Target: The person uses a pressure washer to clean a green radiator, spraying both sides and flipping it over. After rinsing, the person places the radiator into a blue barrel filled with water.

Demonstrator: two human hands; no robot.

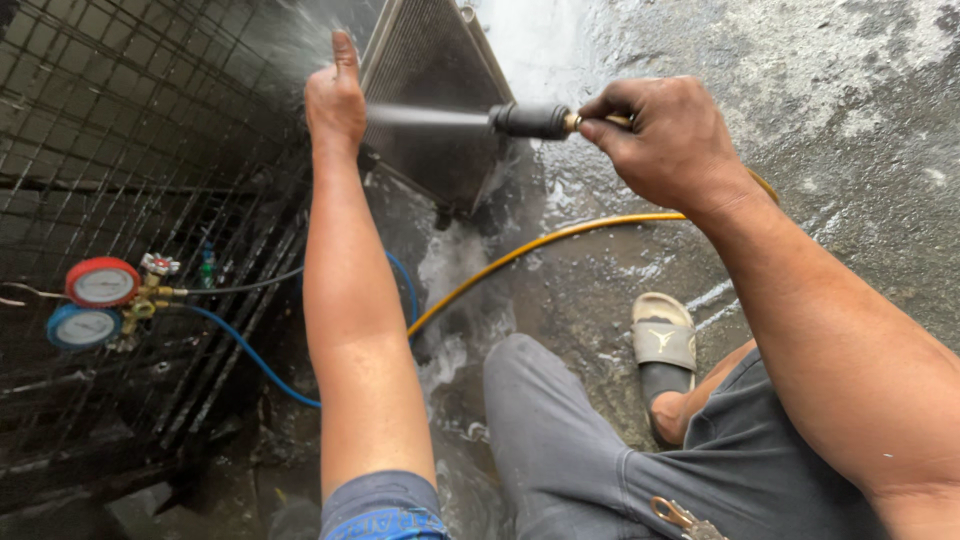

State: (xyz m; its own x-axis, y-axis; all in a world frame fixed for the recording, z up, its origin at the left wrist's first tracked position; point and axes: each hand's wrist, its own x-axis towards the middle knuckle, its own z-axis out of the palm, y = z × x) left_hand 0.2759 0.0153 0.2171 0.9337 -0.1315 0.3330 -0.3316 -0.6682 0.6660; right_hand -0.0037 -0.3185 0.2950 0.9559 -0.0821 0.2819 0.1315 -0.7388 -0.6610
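1. Right hand [665, 135] clenched around spray nozzle [530, 120], jet shooting left onto finned coil panel [430, 90].
2. Left hand [335, 100] pressed against panel's left edge, thumb up, steadying it; fingers hidden, grip cannot tell.
3. Panel standing upright on wet concrete floor [800, 90], near top centre, beside wire grille [130, 150].
4. Yellow hose [540, 243] trailing across floor behind nozzle.
5. Red and blue manifold gauges [95, 300] hanging on grille, left edge, blue hose [250, 355] attached.
6. Sandal [662, 345] on floor, lower right.

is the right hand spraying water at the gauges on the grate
No, the right hand aims the spray nozzle at the finned panel; the gauges hang apart.
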